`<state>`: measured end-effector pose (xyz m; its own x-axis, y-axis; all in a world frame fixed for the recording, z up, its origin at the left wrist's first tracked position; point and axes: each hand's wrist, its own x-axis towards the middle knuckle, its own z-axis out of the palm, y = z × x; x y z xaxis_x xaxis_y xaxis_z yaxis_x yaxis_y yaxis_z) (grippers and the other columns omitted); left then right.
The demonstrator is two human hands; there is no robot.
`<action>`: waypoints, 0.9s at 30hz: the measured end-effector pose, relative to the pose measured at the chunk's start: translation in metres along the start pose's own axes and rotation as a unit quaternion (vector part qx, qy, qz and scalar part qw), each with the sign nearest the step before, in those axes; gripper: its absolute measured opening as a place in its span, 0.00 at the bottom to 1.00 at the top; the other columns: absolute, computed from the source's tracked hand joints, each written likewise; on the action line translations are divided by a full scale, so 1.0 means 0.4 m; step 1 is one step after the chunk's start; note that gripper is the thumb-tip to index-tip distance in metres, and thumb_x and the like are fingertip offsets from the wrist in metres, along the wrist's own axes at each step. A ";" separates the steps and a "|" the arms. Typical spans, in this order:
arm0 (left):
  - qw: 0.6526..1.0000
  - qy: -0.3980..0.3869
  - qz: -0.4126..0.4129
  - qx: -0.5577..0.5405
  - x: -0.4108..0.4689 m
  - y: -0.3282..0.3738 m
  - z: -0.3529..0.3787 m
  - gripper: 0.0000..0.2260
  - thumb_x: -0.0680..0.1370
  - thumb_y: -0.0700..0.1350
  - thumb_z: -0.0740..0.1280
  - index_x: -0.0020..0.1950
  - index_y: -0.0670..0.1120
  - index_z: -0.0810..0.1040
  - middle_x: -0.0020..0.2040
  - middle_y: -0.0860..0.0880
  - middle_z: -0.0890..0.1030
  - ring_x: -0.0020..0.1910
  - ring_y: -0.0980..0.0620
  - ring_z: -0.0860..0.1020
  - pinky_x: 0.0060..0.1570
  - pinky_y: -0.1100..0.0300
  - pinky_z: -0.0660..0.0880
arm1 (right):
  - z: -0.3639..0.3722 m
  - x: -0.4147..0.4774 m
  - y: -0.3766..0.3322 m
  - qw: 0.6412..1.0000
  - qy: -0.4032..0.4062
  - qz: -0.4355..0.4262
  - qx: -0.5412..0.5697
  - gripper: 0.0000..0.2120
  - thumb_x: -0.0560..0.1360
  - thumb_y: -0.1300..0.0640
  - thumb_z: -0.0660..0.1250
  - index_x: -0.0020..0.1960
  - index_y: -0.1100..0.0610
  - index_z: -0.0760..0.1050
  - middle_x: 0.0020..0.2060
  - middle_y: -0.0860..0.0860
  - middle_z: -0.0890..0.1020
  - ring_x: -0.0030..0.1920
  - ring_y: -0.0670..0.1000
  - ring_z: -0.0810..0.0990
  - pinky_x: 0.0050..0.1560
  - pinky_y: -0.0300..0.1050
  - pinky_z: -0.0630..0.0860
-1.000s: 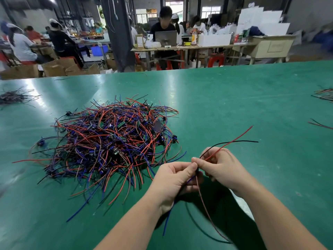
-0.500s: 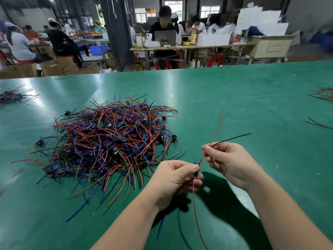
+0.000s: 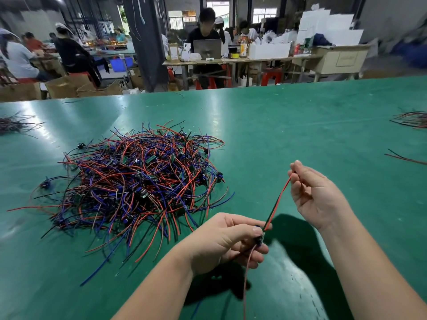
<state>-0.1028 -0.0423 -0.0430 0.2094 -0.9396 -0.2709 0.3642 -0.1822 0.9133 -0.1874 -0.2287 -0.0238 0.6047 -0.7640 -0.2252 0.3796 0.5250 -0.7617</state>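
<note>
My left hand [image 3: 227,239] grips a small dark circuit module [image 3: 260,239] between thumb and fingers, just above the green table [image 3: 300,125]. A red and a black wire [image 3: 277,202] run taut together from the module up to my right hand [image 3: 312,195], which pinches their far ends between thumb and fingertip. Another reddish wire [image 3: 246,280] and a blue one hang down from my left hand. A big tangled pile of red, blue and black wired modules [image 3: 138,181] lies to the left of my hands.
Smaller wire bundles lie at the table's far left [image 3: 13,123] and far right [image 3: 413,120], with loose wires [image 3: 404,158] at the right edge. Beyond the table people sit at benches [image 3: 231,58] with boxes and a laptop.
My right hand has slid up and away along the red and black wires, drawing them straight and together. My left hand has stayed low, holding the module.
</note>
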 end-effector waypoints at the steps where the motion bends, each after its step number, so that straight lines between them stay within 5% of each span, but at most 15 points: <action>1: 1.000 -0.008 -0.002 0.007 -0.002 0.001 -0.002 0.08 0.72 0.43 0.68 0.48 0.48 0.85 0.37 0.43 0.83 0.33 0.51 0.82 0.36 0.59 0.79 | 0.002 0.000 0.002 1.000 -0.010 -0.003 0.012 0.05 0.73 0.59 0.68 0.40 0.60 0.78 0.30 0.51 0.82 0.27 0.42 0.79 0.27 0.30 0.75; 4: 0.999 -0.002 0.037 -0.017 0.002 0.001 -0.009 0.07 0.72 0.43 0.68 0.45 0.48 0.85 0.40 0.43 0.84 0.39 0.48 0.84 0.42 0.57 0.80 | 0.006 0.002 0.016 0.999 -0.044 0.004 0.013 0.06 0.79 0.60 0.62 0.51 0.61 0.76 0.38 0.56 0.82 0.34 0.50 0.83 0.31 0.36 0.78; 6: 0.993 0.032 0.081 -0.082 0.009 0.009 -0.011 0.05 0.70 0.43 0.69 0.44 0.46 0.83 0.42 0.42 0.85 0.41 0.48 0.84 0.44 0.58 0.80 | 0.006 -0.002 0.032 0.994 -0.059 0.019 -0.095 0.07 0.77 0.66 0.61 0.54 0.60 0.74 0.41 0.57 0.79 0.34 0.53 0.82 0.30 0.37 0.78; 10: 0.960 0.113 0.191 -0.170 0.019 0.020 -0.021 0.21 0.52 0.56 0.83 0.38 0.51 0.81 0.43 0.45 0.85 0.42 0.52 0.84 0.43 0.62 0.79 | 0.011 -0.033 0.078 0.927 -0.217 0.072 -0.298 0.11 0.67 0.70 0.70 0.50 0.64 0.79 0.36 0.57 0.80 0.30 0.48 0.78 0.31 0.36 0.73; 13: 0.933 0.204 0.273 -0.112 0.021 0.018 -0.017 0.19 0.52 0.60 0.81 0.36 0.54 0.81 0.41 0.49 0.85 0.40 0.57 0.82 0.40 0.66 0.75 | 0.032 -0.061 0.101 0.917 -0.300 0.105 -0.241 0.14 0.59 0.59 0.79 0.44 0.59 0.84 0.34 0.55 0.82 0.31 0.48 0.79 0.33 0.36 0.75; 17: 0.886 0.291 0.360 -0.012 0.032 0.000 -0.008 0.12 0.64 0.47 0.80 0.39 0.49 0.80 0.37 0.45 0.82 0.37 0.53 0.78 0.41 0.63 0.74 | 0.051 -0.074 0.132 0.947 -0.281 0.122 -0.095 0.23 0.47 0.53 0.85 0.39 0.58 0.84 0.32 0.53 0.82 0.29 0.45 0.78 0.32 0.35 0.76; 21: 0.839 0.329 0.406 0.151 0.030 -0.012 0.003 0.13 0.62 0.54 0.77 0.41 0.52 0.79 0.36 0.55 0.79 0.34 0.56 0.74 0.38 0.64 0.71 | 0.073 -0.081 0.133 0.970 -0.204 0.128 -0.018 0.04 0.62 0.59 0.73 0.34 0.59 0.84 0.28 0.53 0.81 0.24 0.44 0.76 0.24 0.33 0.73; 27: 0.830 0.268 0.385 0.303 0.018 -0.020 0.014 0.12 0.68 0.40 0.71 0.48 0.54 0.83 0.42 0.57 0.84 0.41 0.57 0.81 0.44 0.65 0.74 | 0.057 -0.054 0.092 0.981 -0.172 0.090 -0.014 0.06 0.62 0.63 0.70 0.39 0.61 0.77 0.28 0.53 0.75 0.25 0.46 0.74 0.25 0.35 0.72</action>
<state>-0.1092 -0.0493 -0.0504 0.6012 -0.6109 0.5151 -0.5531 0.1471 0.8200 -0.1704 -0.1842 -0.0331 0.8627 -0.4852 -0.1424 0.2289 0.6258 -0.7456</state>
